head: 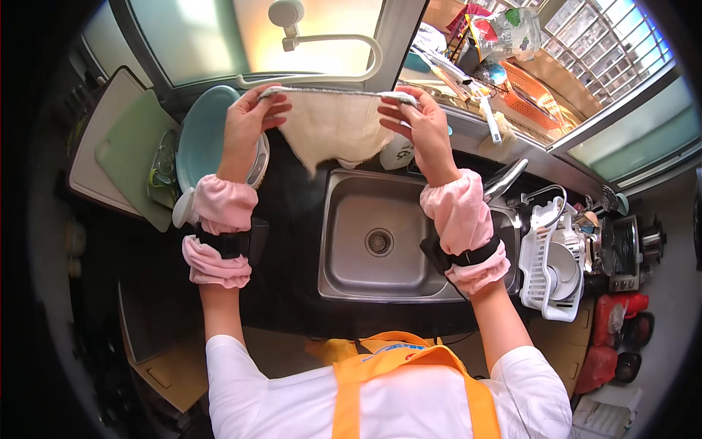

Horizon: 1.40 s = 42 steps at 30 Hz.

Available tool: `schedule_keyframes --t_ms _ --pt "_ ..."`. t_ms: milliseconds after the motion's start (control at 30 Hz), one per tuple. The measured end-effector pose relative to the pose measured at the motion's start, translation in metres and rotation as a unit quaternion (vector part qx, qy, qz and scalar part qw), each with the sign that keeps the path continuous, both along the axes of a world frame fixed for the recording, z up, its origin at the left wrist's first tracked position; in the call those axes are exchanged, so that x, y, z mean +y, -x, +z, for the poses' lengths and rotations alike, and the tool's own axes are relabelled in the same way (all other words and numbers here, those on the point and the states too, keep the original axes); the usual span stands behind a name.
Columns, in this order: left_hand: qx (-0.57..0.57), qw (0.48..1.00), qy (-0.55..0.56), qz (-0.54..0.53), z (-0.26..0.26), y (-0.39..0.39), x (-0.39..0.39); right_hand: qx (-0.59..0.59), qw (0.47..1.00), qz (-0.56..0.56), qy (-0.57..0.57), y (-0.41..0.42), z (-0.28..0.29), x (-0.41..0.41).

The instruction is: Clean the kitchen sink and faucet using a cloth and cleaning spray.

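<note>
A pale cream cloth (337, 123) with a dark edge hangs stretched between my two hands, above the counter behind the sink. My left hand (251, 118) grips its upper left corner, and my right hand (414, 118) grips the upper right one. Just above the cloth's edge runs a white curved rail (329, 38) mounted at the window; whether the cloth touches it I cannot tell. A stainless steel sink (378, 247) lies below the cloth, with its drain visible. Beside my right wrist stands a white bottle (396, 153), partly covered by the cloth.
On the left lean a teal basin (205, 137) and a green cutting board (129, 148). To the right are a chrome faucet (507, 178) and a white dish rack (540, 263) holding dishes. Past the open window sits an orange basket (529, 99).
</note>
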<state>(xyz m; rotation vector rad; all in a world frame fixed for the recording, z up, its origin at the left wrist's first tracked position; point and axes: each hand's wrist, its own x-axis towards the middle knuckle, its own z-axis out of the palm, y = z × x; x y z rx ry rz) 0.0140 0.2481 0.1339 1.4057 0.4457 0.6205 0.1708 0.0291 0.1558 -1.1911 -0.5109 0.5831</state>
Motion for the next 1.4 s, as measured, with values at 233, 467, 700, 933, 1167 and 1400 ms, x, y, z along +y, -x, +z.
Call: schedule_keyframes --t_ms 233,467,700,933,1167,1400 --pt "-0.045 0.829 -0.520 0.201 -0.042 -0.075 0.011 -0.765 0.615 -0.107 0.156 -0.018 -0.027 0.098" --pt "0.058 0.724 -0.653 0.214 -0.049 -0.093 0.024 -0.652 0.648 0.017 0.394 -0.027 -0.014 0.125" --pt "-0.062 0.797 -0.533 0.278 -0.058 -0.079 -0.018 -0.602 0.784 -0.092 0.117 0.045 -0.061 0.032" --pt "0.098 0.983 -0.056 -0.145 -0.178 -0.015 -0.169 -0.463 0.784 -0.172 0.376 0.041 -0.165 -0.174" --pt "0.121 0.950 0.059 -0.282 -0.174 -0.050 -0.287 -0.519 0.624 -0.358 0.462 -0.053 -0.164 -0.252" --pt "0.129 0.898 0.378 -0.187 -0.176 -0.103 -0.300 -0.461 0.715 -0.320 0.417 -0.023 -0.172 -0.241"
